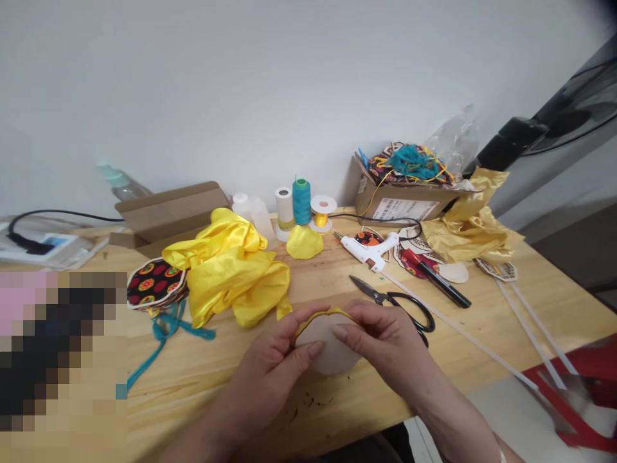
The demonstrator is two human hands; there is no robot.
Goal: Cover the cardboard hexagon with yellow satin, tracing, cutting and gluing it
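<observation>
Left hand (270, 360) and right hand (385, 341) both closed on a pale round disc (328, 347), material unclear (card or foam), held over the front edge of a light wooden bench (202, 392). Neither hand is released: the fingers curl round the disc's rim, and the left thumb (308, 350) and right thumb (343, 332) press on its upper face, leaving its centre showing between them. A narrow yellow trim (328, 312) follows the disc's far rim, pinched under the fingertips at both ends. Just beyond the right hand lie black-handled steel scissors (400, 305), blades pointing left, not touched. Toward the bench's left side, a crumpled bright yellow satin cloth (231, 270) lies beside a stack of black floral-print fabric discs (157, 283) with a teal ribbon (166, 331). Near the back edge stand a white hot-glue gun (366, 251), on its side, and a teal thread spool (301, 202). A black marker pen (443, 286) lies toward the right edge.
</observation>
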